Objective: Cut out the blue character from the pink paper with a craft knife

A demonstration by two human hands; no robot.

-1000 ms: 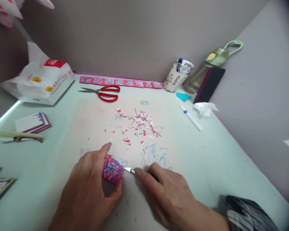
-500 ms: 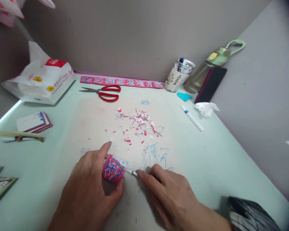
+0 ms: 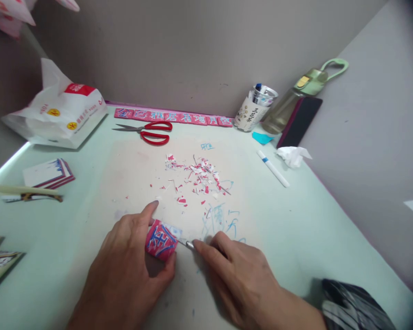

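Note:
My left hand point(image 3: 131, 261) pinches a small pink card point(image 3: 161, 240) between thumb and fingers, low in the middle of the view. Blue brushed strokes with pale edges form a character on it. A whitish, blue-marked part shows at its upper right edge. My right hand point(image 3: 241, 270) grips a craft knife point(image 3: 190, 244) like a pen, and its thin blade meets the card's right edge. Whether the tip cuts in or only touches, I cannot tell. Past both hands lie red and white paper scraps point(image 3: 204, 172) on a pale mat point(image 3: 124, 160).
Red-handled scissors point(image 3: 156, 133) lie before a row of pink character tiles point(image 3: 179, 117). A tissue pack point(image 3: 69, 114) and cards point(image 3: 48, 173) are at left. A pen cup point(image 3: 251, 112), green bottle point(image 3: 285, 107), phone point(image 3: 301, 121), white pen point(image 3: 272, 168) and crumpled tissue point(image 3: 292, 156) stand or lie right.
The knife and my right hand have shifted slightly up and left, and the blade has turned a little, looking thinner. My left hand still holds the card in nearly the same place.

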